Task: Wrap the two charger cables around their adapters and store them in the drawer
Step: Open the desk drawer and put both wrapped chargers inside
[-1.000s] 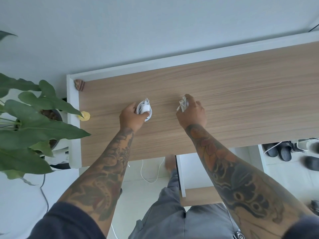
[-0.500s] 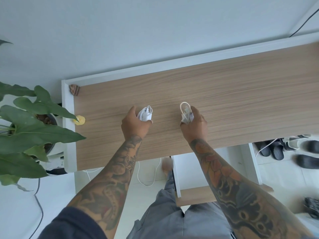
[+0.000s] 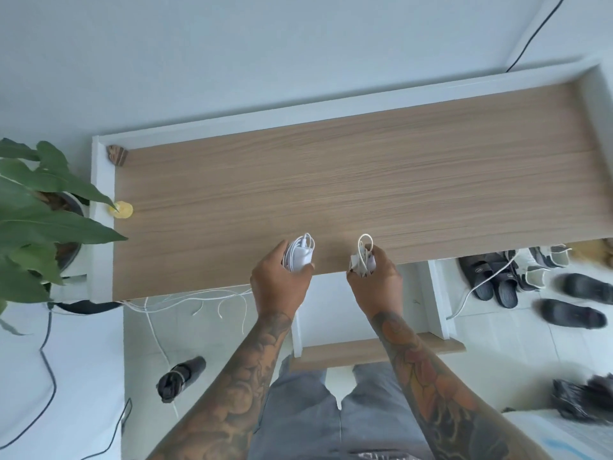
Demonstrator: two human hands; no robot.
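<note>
My left hand grips a white adapter with its cable wound around it, the left charger, held at the wooden desk's front edge. Over that same edge, my right hand holds the right charger, a second white adapter with a cable loop sticking up. Below my hands the drawer stands pulled out, with white sides and a wooden front. Its inside is mostly hidden by my arms.
The wooden desk has a white raised rim. A yellow round object and a small brown object sit at its left end. A potted plant stands left. Loose white cables hang under the desk; shoes lie right.
Both hands have drawn back from the middle of the desk to its front edge, carrying the chargers. The camera has pulled back, so the open drawer and floor show more.
</note>
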